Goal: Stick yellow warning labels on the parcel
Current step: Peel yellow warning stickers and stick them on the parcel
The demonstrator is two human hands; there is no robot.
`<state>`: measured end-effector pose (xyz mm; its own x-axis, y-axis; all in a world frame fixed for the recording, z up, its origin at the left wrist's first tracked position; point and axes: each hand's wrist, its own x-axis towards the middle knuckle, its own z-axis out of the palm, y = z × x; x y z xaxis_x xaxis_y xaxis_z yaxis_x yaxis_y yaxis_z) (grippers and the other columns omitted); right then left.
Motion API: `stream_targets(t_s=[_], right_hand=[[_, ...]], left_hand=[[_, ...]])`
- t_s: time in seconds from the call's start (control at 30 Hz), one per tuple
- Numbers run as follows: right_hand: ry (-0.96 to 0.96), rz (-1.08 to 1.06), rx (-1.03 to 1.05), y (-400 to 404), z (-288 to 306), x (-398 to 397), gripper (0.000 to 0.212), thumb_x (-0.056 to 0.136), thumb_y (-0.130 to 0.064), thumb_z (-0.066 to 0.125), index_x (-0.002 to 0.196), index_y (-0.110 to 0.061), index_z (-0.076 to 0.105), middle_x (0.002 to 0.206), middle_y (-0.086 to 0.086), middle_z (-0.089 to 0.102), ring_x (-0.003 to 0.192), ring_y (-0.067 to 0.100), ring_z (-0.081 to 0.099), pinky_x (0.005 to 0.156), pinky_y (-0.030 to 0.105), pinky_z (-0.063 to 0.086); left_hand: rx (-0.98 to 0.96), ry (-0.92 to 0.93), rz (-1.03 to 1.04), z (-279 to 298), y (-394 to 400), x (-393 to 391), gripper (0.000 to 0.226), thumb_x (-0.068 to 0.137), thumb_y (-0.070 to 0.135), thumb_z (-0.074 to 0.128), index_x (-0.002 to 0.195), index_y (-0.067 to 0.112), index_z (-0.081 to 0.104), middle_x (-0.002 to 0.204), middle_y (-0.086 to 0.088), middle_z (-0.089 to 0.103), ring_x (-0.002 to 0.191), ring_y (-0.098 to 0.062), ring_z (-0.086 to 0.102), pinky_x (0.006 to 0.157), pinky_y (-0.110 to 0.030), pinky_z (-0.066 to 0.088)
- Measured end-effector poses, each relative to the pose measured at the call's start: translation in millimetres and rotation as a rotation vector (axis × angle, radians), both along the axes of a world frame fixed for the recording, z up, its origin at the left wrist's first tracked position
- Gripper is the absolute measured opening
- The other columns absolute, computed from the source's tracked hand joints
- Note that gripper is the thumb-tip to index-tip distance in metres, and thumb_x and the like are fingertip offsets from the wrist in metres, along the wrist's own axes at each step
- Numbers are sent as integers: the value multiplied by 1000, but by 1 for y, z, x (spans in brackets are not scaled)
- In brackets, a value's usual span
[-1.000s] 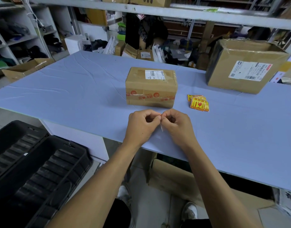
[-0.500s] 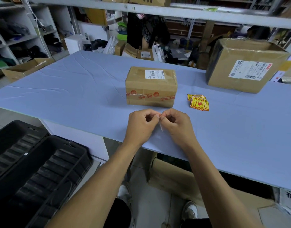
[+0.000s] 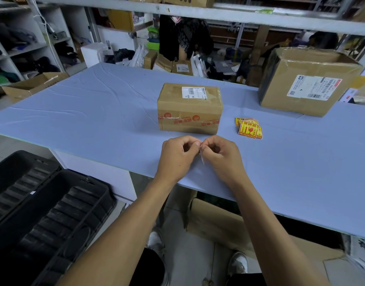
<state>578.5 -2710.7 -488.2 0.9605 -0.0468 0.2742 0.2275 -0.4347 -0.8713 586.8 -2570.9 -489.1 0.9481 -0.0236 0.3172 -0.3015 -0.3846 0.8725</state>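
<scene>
A small brown parcel (image 3: 189, 108) with a white shipping label and red printed tape stands in the middle of the blue table (image 3: 95, 118). To its right lies a small pile of yellow warning labels (image 3: 248, 128). In front of the parcel my left hand (image 3: 178, 156) and my right hand (image 3: 219, 156) meet fingertip to fingertip, both pinching one label (image 3: 202, 158), of which only a thin white edge shows between them.
A large brown box (image 3: 305, 81) sits at the table's back right. A black plastic tray (image 3: 43, 213) lies low at my left. More cardboard boxes (image 3: 216, 223) rest on the floor under the table. A person in dark clothes stands behind the table by the shelves.
Almost nothing has moved. My fingertips shift slightly on the label while both hands stay in the same place before the parcel.
</scene>
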Motion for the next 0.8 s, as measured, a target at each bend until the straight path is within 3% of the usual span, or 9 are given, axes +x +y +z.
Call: stream_targets(t_s=[0.37, 0.7, 0.8], right_hand=[[-4, -8, 2, 0, 0, 0, 20, 84, -8, 63, 68, -19, 63, 54, -17, 57, 54, 1, 46, 54, 13, 36], [-8, 8, -14, 0, 1, -1, 14, 85, -7, 61, 72, -9, 65, 63, -6, 60, 59, 3, 48, 57, 14, 38], [-7, 5, -13, 1, 0, 0, 15, 85, -8, 61, 71, -10, 65, 64, -5, 61, 59, 3, 49, 57, 14, 39]], left_hand=[[-24, 11, 7, 0, 0, -1, 9, 88, 16, 68, 86, 13, 76, 74, 4, 73, 71, -9, 68, 69, -26, 57], [25, 23, 22, -1, -1, 0, 15, 92, 19, 63, 81, 13, 72, 73, 5, 69, 70, -11, 63, 67, -27, 52], [19, 34, 25, -1, -2, 1, 17, 93, 19, 61, 81, 13, 71, 74, 4, 70, 72, -13, 64, 69, -32, 55]])
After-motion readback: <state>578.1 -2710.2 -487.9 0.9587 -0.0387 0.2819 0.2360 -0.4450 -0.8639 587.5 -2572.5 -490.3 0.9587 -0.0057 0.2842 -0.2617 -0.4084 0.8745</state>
